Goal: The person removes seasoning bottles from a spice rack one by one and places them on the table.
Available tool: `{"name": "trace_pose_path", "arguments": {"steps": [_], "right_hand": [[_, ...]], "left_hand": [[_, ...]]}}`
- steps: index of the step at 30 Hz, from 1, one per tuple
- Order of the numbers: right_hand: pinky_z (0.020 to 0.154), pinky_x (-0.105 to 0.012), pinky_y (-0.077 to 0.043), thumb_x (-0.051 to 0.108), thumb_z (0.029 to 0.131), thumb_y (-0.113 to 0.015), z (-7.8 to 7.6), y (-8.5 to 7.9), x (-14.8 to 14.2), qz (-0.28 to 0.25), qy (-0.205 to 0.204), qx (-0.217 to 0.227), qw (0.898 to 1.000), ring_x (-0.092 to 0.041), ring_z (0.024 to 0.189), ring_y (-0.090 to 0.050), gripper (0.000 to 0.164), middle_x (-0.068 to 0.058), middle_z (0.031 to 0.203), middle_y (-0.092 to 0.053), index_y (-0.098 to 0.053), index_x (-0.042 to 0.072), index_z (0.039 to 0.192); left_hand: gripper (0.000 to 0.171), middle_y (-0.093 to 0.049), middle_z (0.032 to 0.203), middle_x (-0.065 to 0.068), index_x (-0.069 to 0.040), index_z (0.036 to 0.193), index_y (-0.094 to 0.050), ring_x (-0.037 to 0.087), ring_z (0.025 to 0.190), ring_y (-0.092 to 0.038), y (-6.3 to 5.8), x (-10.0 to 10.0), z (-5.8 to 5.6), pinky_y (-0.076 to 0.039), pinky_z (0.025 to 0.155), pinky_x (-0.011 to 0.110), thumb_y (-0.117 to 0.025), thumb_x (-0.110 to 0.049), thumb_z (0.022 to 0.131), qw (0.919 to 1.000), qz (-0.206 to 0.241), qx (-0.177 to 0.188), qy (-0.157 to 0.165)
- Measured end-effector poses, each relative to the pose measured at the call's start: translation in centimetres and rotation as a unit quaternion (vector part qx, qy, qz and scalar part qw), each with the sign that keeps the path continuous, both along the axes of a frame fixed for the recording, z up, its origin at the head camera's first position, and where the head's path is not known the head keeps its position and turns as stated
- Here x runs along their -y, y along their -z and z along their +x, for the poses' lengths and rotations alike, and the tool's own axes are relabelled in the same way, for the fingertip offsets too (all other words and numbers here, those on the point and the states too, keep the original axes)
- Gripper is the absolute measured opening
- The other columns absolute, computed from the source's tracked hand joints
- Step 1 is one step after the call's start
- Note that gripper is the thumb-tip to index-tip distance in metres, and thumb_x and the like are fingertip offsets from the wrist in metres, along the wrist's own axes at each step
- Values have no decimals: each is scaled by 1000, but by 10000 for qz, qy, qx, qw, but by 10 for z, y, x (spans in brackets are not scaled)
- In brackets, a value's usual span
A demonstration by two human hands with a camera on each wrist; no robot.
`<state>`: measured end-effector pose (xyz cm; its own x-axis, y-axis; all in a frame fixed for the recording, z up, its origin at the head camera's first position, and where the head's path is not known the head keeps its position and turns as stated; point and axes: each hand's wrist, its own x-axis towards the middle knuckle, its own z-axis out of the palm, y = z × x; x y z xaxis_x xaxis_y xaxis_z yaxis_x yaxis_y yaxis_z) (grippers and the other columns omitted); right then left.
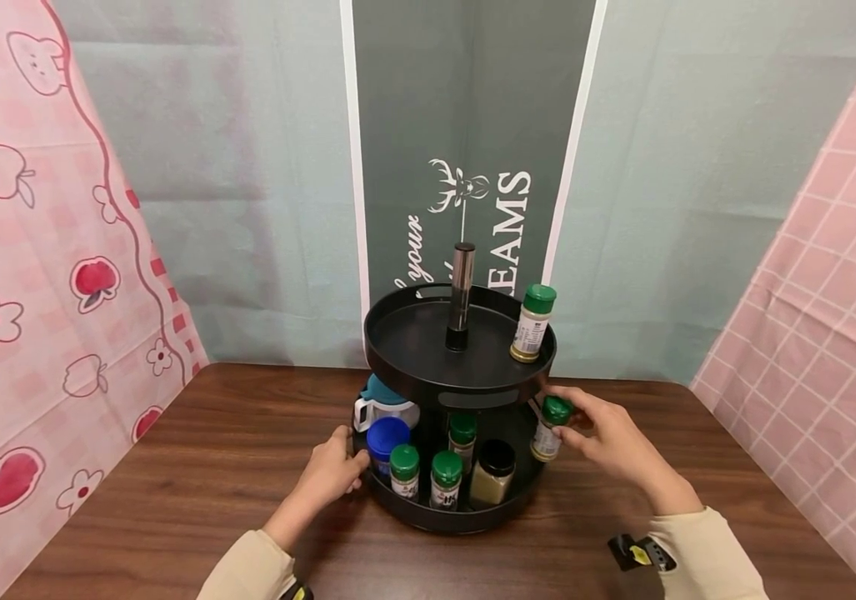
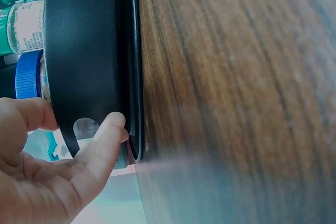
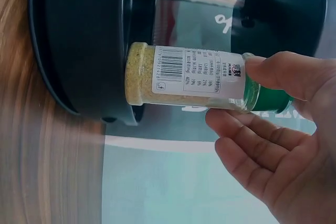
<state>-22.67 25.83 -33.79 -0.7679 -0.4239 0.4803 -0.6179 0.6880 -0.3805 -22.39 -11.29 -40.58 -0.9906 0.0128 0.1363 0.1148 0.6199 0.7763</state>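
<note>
A black two-tier round spice rack point(image 1: 428, 379) stands on the table. At the left of its lower tier, my left hand point(image 1: 332, 467) pinches the rim; the left wrist view has the thumb over the edge and a finger point(image 2: 107, 129) against the outer wall point(image 2: 86, 40). On the opposite side my right hand point(image 1: 611, 437) grips a green-capped seasoning jar point(image 1: 545, 440) between thumb and fingers. In the right wrist view this jar point(image 3: 189, 77), filled with yellowish powder, has its base right at the lower tier's rim. Another green-capped jar point(image 1: 530, 325) stands on the upper tier.
The lower tier also carries several green-capped jars point(image 1: 446, 482), a blue-lidded jar point(image 1: 387, 442), a black-lidded jar point(image 1: 492, 475) and a teal-lidded container point(image 1: 386, 407) with a white handle. A chrome post point(image 1: 461, 287) rises from the upper tier. Cloth point(image 1: 247, 208) hangs behind the wooden table point(image 1: 195, 467).
</note>
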Motion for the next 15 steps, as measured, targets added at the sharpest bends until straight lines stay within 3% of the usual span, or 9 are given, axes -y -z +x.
{"name": "trace_pose_path", "arguments": {"steps": [5, 15], "right_hand": [[64, -35, -54, 2, 77, -68, 1, 1, -10, 21, 242, 126, 9996, -14, 80, -59, 54, -7, 98, -63, -49, 11, 127], [62, -37, -53, 2, 77, -68, 2, 4, -24, 19, 547, 60, 9985, -18, 77, -61, 54, -12, 94, -63, -49, 11, 126]], "left_hand": [[48, -56, 49, 6, 10, 119, -43, 13, 40, -52, 0, 0, 0, -45, 39, 28, -56, -11, 78, 10000, -47, 11, -7], [48, -57, 50, 6, 10, 120, -42, 13, 40, -52, 0, 0, 0, -44, 40, 28, -56, -11, 79, 10000, -53, 45, 18]]}}
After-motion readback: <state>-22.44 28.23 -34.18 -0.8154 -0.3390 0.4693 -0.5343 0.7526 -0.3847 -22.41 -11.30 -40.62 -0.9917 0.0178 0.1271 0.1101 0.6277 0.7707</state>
